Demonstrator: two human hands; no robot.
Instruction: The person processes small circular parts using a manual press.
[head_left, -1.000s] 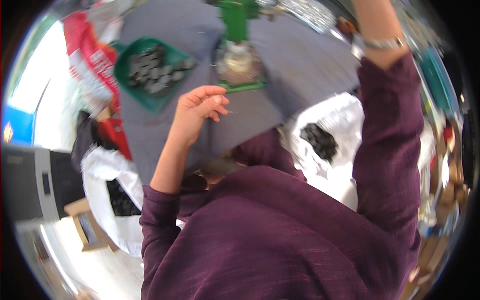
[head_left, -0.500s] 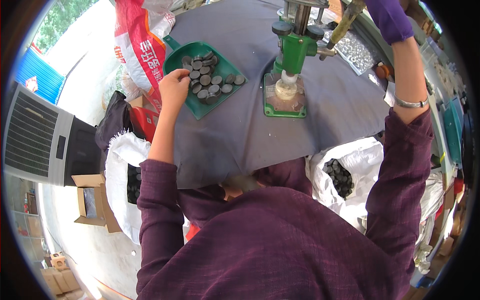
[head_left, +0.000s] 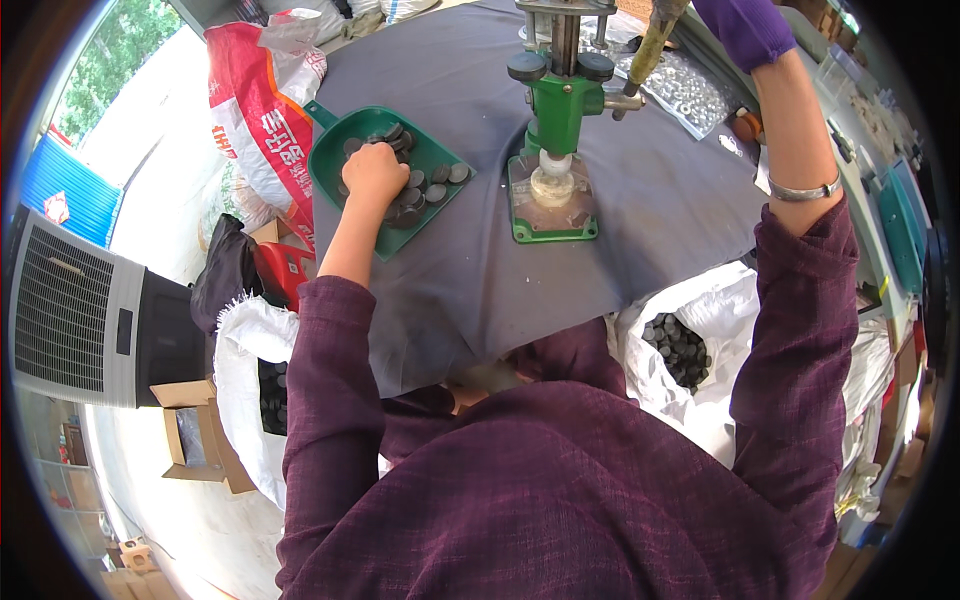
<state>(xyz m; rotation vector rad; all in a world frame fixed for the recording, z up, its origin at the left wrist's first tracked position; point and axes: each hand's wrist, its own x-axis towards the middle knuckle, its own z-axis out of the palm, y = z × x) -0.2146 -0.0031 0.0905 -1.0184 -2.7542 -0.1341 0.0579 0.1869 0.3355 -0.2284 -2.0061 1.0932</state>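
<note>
nearest me, right of my lap, a white sack (head_left: 715, 300) gapes over dark pieces (head_left: 678, 352). past it, on the grey cloth (head_left: 480, 280), my left hand (head_left: 377, 177) is down in the green scoop (head_left: 432, 150), curled knuckles-up among the dark round discs (head_left: 436, 192). my fingertips are hidden, so i cannot tell whether they pinch a disc. as i judge it, lifting one disc by its rim beats raking the heap, and a light wrist saves the scoop from sliding. to the right, well apart from that hand, stands the green press (head_left: 558, 110), a pale round block (head_left: 551, 187) on its base. beyond, my right hand (head_left: 745, 30), in purple, is near the lever (head_left: 655, 45), cut off by the upper edge; i cannot tell its grip. holding that arm steady seems wise.
</note>
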